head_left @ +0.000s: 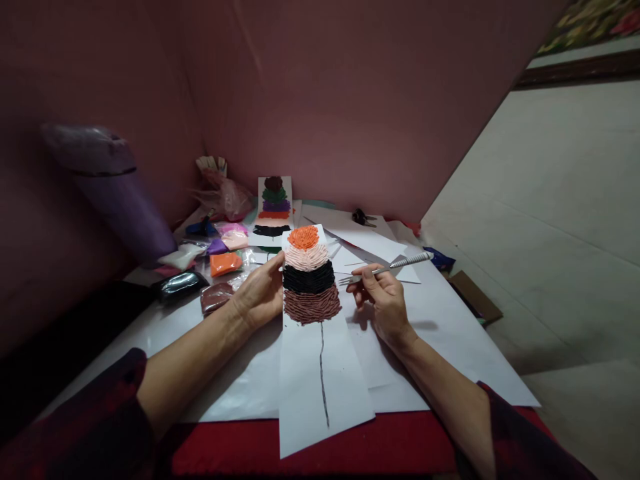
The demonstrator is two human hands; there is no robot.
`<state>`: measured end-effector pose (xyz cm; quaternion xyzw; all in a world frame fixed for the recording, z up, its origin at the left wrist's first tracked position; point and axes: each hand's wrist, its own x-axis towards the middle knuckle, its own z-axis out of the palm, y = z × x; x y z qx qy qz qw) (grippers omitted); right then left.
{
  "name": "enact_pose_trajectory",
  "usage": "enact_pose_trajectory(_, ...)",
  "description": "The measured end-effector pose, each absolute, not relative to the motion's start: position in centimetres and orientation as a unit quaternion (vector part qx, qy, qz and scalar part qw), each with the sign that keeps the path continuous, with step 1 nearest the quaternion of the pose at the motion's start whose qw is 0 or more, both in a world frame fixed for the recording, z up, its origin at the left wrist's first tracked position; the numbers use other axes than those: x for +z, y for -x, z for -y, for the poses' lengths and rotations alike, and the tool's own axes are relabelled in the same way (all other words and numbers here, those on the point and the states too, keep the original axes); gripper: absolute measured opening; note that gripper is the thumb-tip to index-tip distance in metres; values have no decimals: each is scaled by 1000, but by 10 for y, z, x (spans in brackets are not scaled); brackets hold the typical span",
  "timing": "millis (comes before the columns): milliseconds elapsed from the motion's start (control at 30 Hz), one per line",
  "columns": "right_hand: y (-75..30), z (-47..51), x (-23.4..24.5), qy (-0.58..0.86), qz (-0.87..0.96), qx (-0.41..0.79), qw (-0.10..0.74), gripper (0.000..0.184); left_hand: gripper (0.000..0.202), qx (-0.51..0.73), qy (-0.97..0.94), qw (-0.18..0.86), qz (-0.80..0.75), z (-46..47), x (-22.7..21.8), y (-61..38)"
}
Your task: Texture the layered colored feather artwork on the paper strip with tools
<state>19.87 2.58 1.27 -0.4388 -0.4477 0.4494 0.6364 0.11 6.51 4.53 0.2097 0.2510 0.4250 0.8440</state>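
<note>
My left hand (263,288) grips the left edge of a white paper strip (303,393), thumb on the front and the other fingers hidden behind. Textured clay bands cover its upper half: orange (303,237) on top, then pale pink, black and brown (311,307). A dark drawn line runs down the bare lower part. To the right of the strip, my right hand (385,300) holds a metal fork (407,261) by its handle. The tines point left, close to the black band, and I cannot tell whether they touch it.
Packets of coloured clay, among them orange (225,265), black (180,285) and brown (216,298), lie on the left. A similar banded card (273,208) leans at the back. Loose paper sheets (355,230) and keys (361,217) lie behind. A purple roll (123,207) stands left.
</note>
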Motion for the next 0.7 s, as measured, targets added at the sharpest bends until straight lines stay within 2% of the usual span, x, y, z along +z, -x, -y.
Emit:
enact_pose_trajectory(467,-201,-30,11,456,461,425,631,31,37,455,-205,818,-287,-70,37,1)
enact_pose_trajectory(633,-206,-33,13,554,505,351,561,34,36,465,-221,802,-304,-69,36,0)
enact_pose_trajectory(700,-208,-34,14,585,526,318,530,28,37,467,-228,792,-322,-68,36,0)
